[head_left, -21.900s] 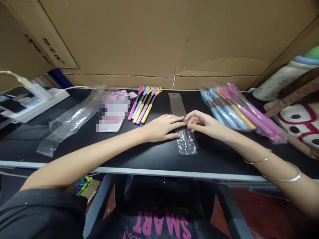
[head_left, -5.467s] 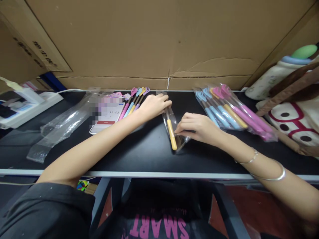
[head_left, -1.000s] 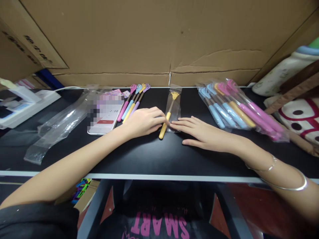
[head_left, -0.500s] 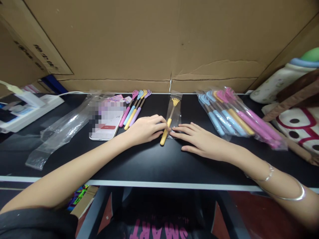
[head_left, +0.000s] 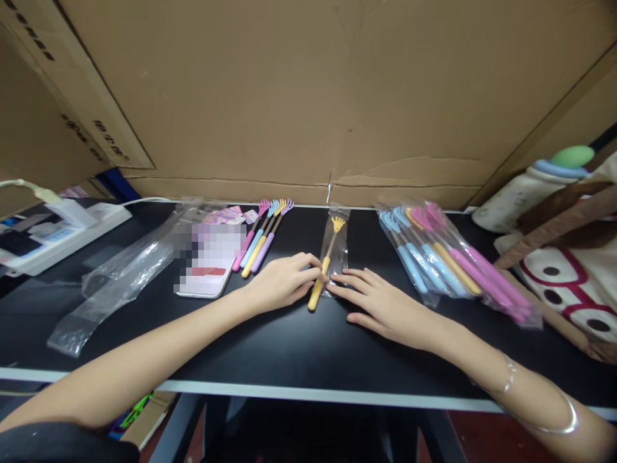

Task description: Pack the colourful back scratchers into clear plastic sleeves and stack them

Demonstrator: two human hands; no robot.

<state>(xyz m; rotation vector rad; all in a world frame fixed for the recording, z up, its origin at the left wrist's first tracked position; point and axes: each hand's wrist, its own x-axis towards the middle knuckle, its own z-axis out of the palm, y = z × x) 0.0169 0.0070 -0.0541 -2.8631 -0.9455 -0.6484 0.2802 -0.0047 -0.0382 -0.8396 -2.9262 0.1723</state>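
Note:
A yellow back scratcher (head_left: 315, 294) with a hand-shaped head lies at the middle of the black table, its head and shaft inside a clear plastic sleeve (head_left: 342, 247). The lower handle sticks out past the sleeve's near end. My left hand (head_left: 284, 280) comes in from the left, its bent fingers closed at the handle; the thumb is partly hidden. From the right, my right hand (head_left: 380, 302) rests with fingers spread. Its fingertips touch the sleeve's near edge by the handle, and nothing is in its grasp.
Unwrapped back scratchers (head_left: 260, 247) lie left of centre, near a phone (head_left: 207, 270) and empty plastic sleeves (head_left: 103, 289). Wrapped back scratchers (head_left: 448, 263) lie to the right. A power strip (head_left: 72, 235), bottle (head_left: 515, 193) and bag (head_left: 569, 276) occupy the sides; cardboard (head_left: 308, 96) stands behind.
The view has tilted upward, so everything on the table sits lower in the picture. Both hands keep nearly the same places around the yellow back scratcher and its sleeve.

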